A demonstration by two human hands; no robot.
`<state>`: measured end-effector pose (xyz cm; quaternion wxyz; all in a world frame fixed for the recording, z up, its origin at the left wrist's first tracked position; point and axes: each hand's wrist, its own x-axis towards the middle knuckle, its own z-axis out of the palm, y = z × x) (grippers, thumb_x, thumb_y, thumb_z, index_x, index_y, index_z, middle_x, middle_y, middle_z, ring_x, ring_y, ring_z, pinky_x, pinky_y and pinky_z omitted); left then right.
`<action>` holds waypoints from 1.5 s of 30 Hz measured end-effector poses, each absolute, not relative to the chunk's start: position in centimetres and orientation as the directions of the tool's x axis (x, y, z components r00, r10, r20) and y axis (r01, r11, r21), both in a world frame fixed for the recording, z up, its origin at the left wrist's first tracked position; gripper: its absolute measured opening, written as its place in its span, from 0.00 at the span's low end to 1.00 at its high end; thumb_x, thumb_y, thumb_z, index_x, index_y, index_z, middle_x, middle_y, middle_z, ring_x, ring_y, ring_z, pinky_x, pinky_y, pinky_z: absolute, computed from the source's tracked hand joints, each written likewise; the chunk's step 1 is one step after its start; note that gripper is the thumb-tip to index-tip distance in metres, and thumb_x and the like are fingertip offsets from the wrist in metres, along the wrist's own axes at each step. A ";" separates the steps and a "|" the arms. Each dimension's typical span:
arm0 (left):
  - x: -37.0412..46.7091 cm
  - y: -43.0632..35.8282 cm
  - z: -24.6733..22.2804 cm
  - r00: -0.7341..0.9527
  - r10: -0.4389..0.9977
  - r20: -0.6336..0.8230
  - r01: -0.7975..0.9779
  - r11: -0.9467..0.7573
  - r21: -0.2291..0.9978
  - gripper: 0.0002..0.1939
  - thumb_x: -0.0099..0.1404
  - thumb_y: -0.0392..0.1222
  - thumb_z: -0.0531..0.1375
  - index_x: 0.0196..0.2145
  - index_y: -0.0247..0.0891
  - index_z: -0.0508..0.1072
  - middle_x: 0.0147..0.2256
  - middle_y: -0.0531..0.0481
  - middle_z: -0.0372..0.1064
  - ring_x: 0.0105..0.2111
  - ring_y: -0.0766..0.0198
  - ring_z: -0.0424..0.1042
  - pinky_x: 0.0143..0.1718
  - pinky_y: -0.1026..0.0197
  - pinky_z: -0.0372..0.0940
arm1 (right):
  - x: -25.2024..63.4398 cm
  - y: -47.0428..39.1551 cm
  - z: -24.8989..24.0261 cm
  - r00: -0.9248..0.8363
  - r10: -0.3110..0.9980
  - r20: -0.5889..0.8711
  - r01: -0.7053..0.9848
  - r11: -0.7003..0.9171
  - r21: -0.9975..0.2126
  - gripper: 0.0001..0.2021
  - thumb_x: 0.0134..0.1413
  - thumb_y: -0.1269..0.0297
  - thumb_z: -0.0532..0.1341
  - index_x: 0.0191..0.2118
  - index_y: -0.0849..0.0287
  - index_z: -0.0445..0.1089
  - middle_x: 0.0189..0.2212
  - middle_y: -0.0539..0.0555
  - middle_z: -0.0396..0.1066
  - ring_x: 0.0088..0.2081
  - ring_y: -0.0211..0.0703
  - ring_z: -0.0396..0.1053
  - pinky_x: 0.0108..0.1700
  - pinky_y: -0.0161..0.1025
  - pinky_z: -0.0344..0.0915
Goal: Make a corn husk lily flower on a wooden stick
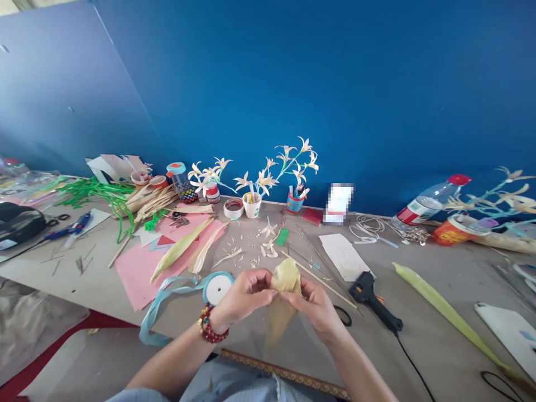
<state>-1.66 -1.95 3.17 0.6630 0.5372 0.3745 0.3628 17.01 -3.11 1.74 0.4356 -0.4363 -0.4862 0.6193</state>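
Between both hands, a pale yellow-green corn husk [286, 274] is held above the table's front part. Its upper part is bunched or rounded, and a thin, pointed part hangs down below the fingers. My left hand [250, 295], below a beaded bracelet on the wrist, pinches the husk's left side. With thumb and fingers, my right hand [315, 306] grips its right side. A spool of light blue ribbon [218, 288] lies just left of my left hand, its loose end trailing off the table edge. To the right of my right hand rests a black glue gun [376, 301].
Husk flowers stand in a paper cup [252, 205] at the back. Pink paper [133, 273] carries more husks at left. Husk scraps, thin sticks and a white card [344, 255] lie ahead. A long green husk [444, 312] and a plastic bottle [427, 204] are on the right.
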 end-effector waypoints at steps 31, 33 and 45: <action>-1.1 -2.6 3.2 0.315 0.934 0.167 0.530 -0.319 0.786 0.07 0.55 0.31 0.56 0.24 0.40 0.60 0.25 0.52 0.65 0.27 0.63 0.65 0.28 0.63 0.54 | 16.5 -3.3 1.8 -0.185 0.962 0.200 0.572 0.270 -0.774 0.11 0.55 0.61 0.60 0.25 0.58 0.64 0.18 0.48 0.61 0.22 0.38 0.57 0.25 0.35 0.50; -1.0 -2.6 3.0 0.298 0.935 0.193 0.558 -0.335 0.759 0.07 0.55 0.31 0.56 0.24 0.40 0.60 0.25 0.53 0.65 0.26 0.63 0.64 0.28 0.63 0.54 | 16.3 -3.5 1.8 -0.212 0.959 0.186 0.555 0.275 -0.785 0.11 0.56 0.61 0.60 0.25 0.58 0.64 0.19 0.48 0.60 0.22 0.38 0.57 0.24 0.35 0.50; -14.0 0.1 3.1 -0.379 0.901 0.211 0.163 -0.159 0.974 0.05 0.61 0.41 0.59 0.30 0.38 0.69 0.29 0.52 0.68 0.30 0.63 0.68 0.31 0.63 0.63 | 22.6 -2.5 6.3 -0.029 0.992 0.123 -0.386 0.102 -0.917 0.14 0.44 0.55 0.71 0.22 0.55 0.68 0.20 0.48 0.63 0.24 0.40 0.62 0.25 0.36 0.62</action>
